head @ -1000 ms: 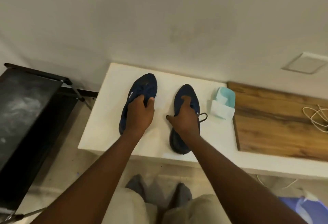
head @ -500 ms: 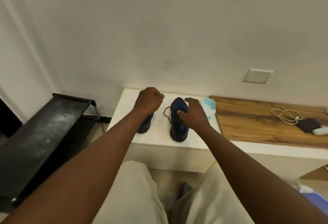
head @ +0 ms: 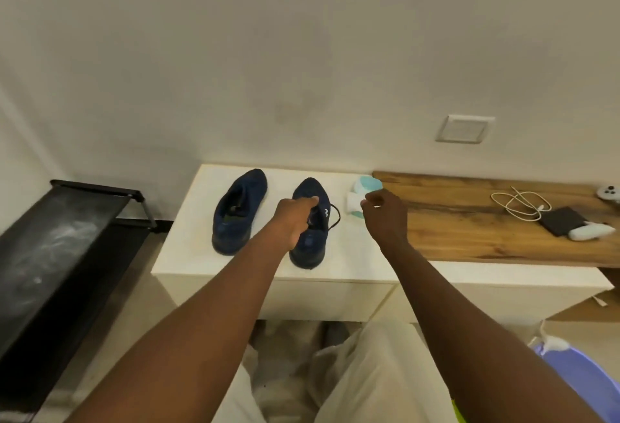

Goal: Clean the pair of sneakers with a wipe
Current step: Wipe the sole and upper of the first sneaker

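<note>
Two navy sneakers stand side by side on the white cabinet top (head: 188,241), toes toward the wall. The left sneaker (head: 240,211) stands free. My left hand (head: 293,219) lies on the right sneaker (head: 310,248), fingers curled at its laces and opening. A loose lace loops out on that shoe's right side. The teal-and-white wipe pack (head: 365,186) sits to the right of the shoes with a white wipe sticking out. My right hand (head: 384,216) hovers just in front of the pack, fingers loosely curled and holding nothing.
A wooden board (head: 469,231) extends right from the pack, carrying a white cable (head: 520,204), a dark flat device (head: 563,221) and a white controller (head: 588,231). A black rack (head: 67,248) stands at the left. A purple basin (head: 587,382) sits on the floor at the lower right.
My left hand crossed from the left sneaker to the right one. My right hand let go of the right sneaker and moved right to the wipe pack. The view pulled back.
</note>
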